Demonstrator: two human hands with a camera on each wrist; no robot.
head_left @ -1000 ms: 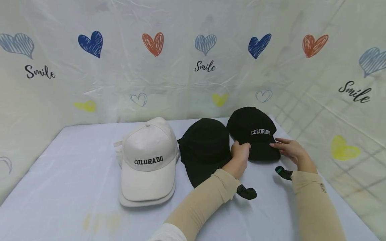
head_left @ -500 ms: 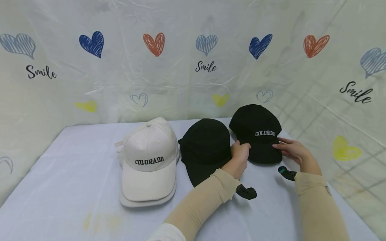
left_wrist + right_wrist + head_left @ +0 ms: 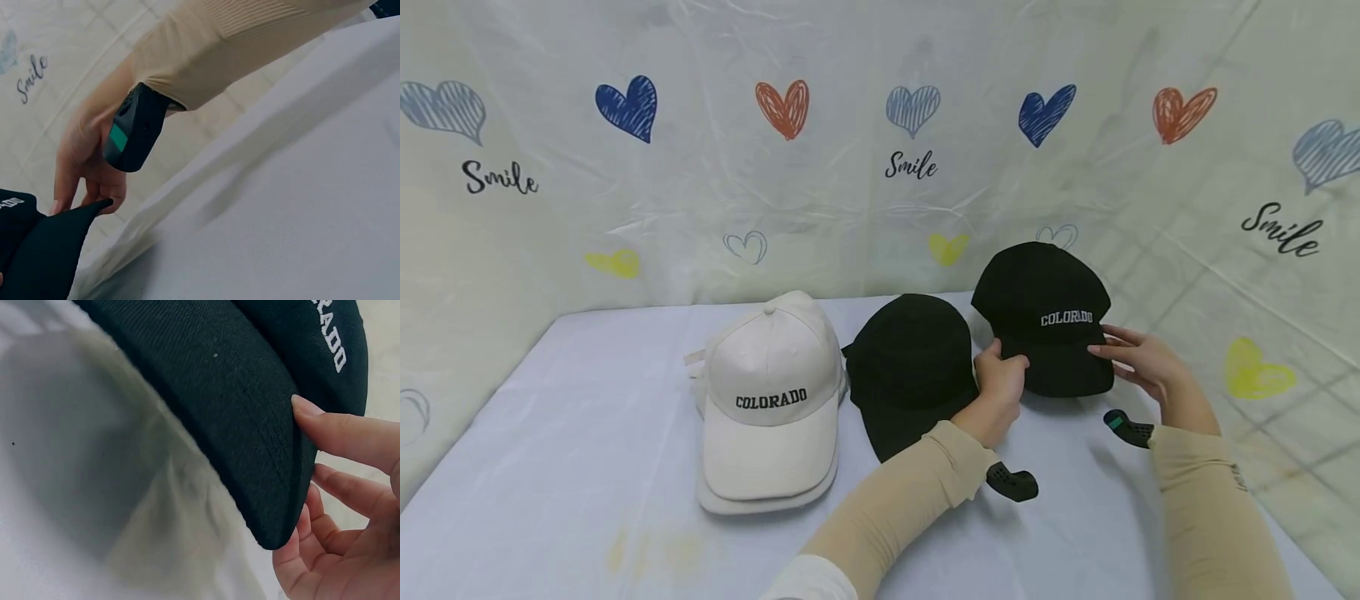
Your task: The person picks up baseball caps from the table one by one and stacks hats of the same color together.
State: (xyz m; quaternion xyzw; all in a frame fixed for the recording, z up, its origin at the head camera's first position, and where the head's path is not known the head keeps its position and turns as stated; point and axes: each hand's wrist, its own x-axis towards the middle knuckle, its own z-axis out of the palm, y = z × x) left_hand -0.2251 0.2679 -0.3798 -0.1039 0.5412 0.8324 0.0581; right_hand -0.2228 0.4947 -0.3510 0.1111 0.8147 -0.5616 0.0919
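Observation:
A black baseball cap (image 3: pixel 1041 279) with white COLORADO lettering is held just over the right side of the table, brim toward me. My left hand (image 3: pixel 1002 387) grips the left edge of its brim in the head view. At the opposite edge my right hand (image 3: pixel 1142 367) pinches the brim, thumb on top and fingers underneath. The right wrist view shows that brim (image 3: pixel 212 394) tilted between the right thumb and fingers, with a shadow on the cloth below. Beside my left hand sits another black cap (image 3: pixel 910 354), partly covered by my forearm.
White caps (image 3: pixel 767 367), one stacked over another and lettered COLORADO, stand left of the black ones. A white cloth (image 3: pixel 587 450) covers the table. Behind and to the right hangs a pale curtain (image 3: pixel 835 192) printed with hearts and "Smile".
The lettered black cap has moved up and to the right in the head view, off the table. My right hand has moved along with it; my left hand has risen slightly.

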